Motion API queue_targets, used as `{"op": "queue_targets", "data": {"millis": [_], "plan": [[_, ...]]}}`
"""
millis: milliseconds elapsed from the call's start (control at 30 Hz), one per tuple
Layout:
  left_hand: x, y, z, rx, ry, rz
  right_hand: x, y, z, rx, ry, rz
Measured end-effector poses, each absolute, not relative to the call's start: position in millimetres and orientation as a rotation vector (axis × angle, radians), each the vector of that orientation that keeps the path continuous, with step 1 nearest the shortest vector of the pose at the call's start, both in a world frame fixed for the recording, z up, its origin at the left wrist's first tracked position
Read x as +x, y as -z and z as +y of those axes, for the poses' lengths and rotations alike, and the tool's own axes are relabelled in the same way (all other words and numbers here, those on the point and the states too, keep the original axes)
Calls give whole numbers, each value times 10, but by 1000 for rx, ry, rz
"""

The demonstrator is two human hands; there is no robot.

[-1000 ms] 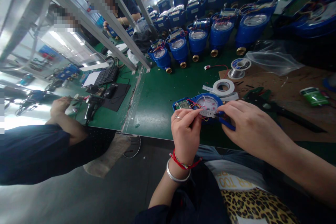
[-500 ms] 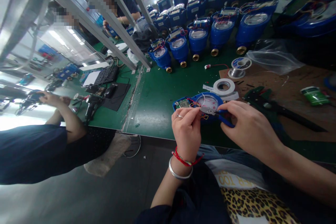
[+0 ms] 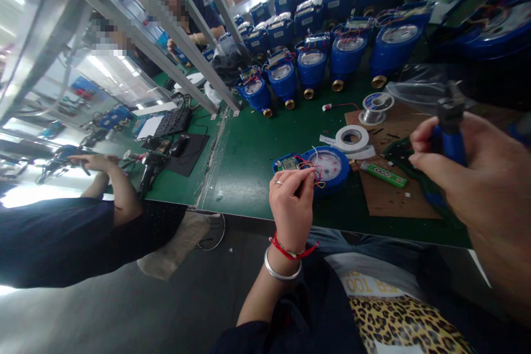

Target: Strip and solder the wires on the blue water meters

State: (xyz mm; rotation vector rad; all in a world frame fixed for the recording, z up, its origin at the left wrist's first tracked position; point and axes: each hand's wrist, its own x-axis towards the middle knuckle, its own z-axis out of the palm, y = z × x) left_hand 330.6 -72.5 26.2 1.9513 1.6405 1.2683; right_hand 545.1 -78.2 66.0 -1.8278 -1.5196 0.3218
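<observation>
A blue water meter (image 3: pixel 341 176) with a round clear dial and a small circuit board (image 3: pixel 288 163) lies near the bench's front edge. Thin coloured wires (image 3: pixel 319 183) loop between board and dial. My left hand (image 3: pixel 292 202) is closed at these wires, with a thin wire pinched between thumb and forefinger; the fingers hide its end. Off to the right, my right hand (image 3: pixel 481 168) grips blue-handled wire cutters (image 3: pixel 452 141), raised above the bench with the jaws pointing up and away from the meter.
Tape (image 3: pixel 352 139), a solder spool (image 3: pixel 376 108) and a green-labelled tube (image 3: pixel 384 174) lie by a brown board (image 3: pixel 375 204). A green and black tool (image 3: pixel 400 149) is partly behind my right hand. Several meters (image 3: pixel 312 66) line the back. A co-worker's arm (image 3: pixel 124 191) is at left.
My right hand has moved the wire cutters away from the wires, rightward and up. The green-labelled tube and more of the dial now show. My left hand stays at the wires.
</observation>
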Motion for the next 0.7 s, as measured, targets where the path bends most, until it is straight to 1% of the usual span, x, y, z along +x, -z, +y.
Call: {"op": "queue_targets", "data": {"millis": [100, 200, 333, 533, 700], "plan": [[3317, -266, -732, 1912, -1283, 1654, 5385, -545, -769, -1789, -384, -1668], [3319, -271, -731, 1889, -1282, 1669, 5373, -427, -748, -1634, -325, -1888], [3309, -279, -731, 1856, -1272, 1681, 5355, -337, -750, -1546, -268, -1955], [3294, -282, -737, 1826, -1302, 1664, 5506, -223, -718, -1639, -194, -1935], [3272, -289, -769, 1652, -1388, 1563, 5848, 13, -554, -1870, -100, -1899]]}}
